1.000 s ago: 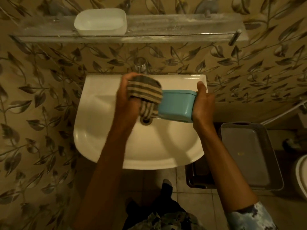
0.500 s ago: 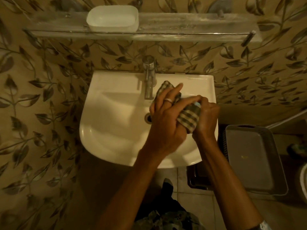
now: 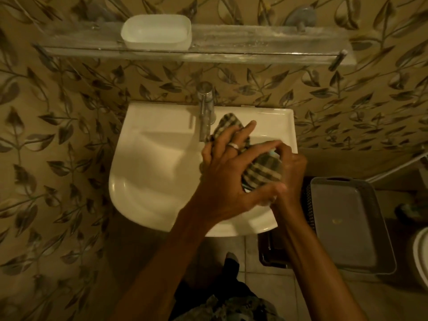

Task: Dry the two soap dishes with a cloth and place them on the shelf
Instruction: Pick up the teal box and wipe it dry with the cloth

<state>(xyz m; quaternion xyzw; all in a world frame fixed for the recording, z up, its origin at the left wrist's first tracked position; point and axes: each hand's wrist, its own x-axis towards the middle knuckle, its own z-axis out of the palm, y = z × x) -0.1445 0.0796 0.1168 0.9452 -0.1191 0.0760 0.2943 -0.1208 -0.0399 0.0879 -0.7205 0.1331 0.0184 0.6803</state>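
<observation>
White soap dish [image 3: 156, 34]: sits on the glass shelf [image 3: 254, 46], left of centre, untouched by either hand. Judged from its place, it is the finished half of the task.

Sink [image 3: 148, 172]: white basin under the shelf, tap [image 3: 205, 112] at its back edge. Both hands work over its right half.

Left hand [image 3: 225, 170]: reaches across from the left, fingers curled over the checked cloth [image 3: 262, 171] and pressing it down, one finger stretched out toward the wall. A ring shows on one finger.

Cloth: a second ago it hung bunched from the left hand at the left end of the dish, over the drain; now it is wrapped over the dish and bunched between both hands, a corner sticking up beside the tap.

Blue soap dish [image 3: 274, 152]: a second ago its whole side showed; now only a sliver of blue peeks out by the right fingertips. It is held above the right side of the basin.

Right hand [image 3: 290, 169]: closed around the far end of the dish, fingertips curled over the top onto the cloth.

Meaning for the task: drying of the second dish is under way; placing it on the shelf is not yet done.

Grey tray [image 3: 347, 225]: lies low at the right, not in use.
</observation>
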